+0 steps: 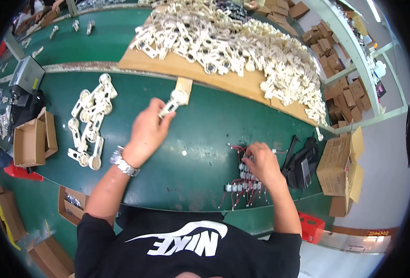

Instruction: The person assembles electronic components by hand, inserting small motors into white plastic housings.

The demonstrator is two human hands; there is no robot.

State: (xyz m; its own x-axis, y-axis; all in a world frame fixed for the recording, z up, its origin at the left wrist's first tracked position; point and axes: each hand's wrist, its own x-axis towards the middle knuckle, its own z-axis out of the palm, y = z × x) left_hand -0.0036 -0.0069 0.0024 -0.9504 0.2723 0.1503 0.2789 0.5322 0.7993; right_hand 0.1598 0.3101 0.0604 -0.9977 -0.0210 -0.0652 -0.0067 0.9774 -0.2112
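Black shirt [177, 264]: nearest the head camera, along the frame's lower edge, a white print across it.
Left hand [147, 129]: left of centre, thumb and fingers pinched on a white plastic part [177, 97]; a metal watch [124, 163] circles the wrist.
Held part: upper centre, its round end over a wooden block [187, 86]; whether they touch, I cannot tell.
Right hand [261, 162]: right of centre, fingers curled, partly closed, over small silver wired pieces [235, 187]; whether it grips one, I cannot tell.
Green bench [195, 162]: across the middle; loose white parts [91, 135] lie on its left, a black bag [302, 160] on its right.
Cardboard sheet [242, 82]: upper centre to upper right, under a heap of white parts [223, 39].
Open carton [333, 162]: right, beside the bag.
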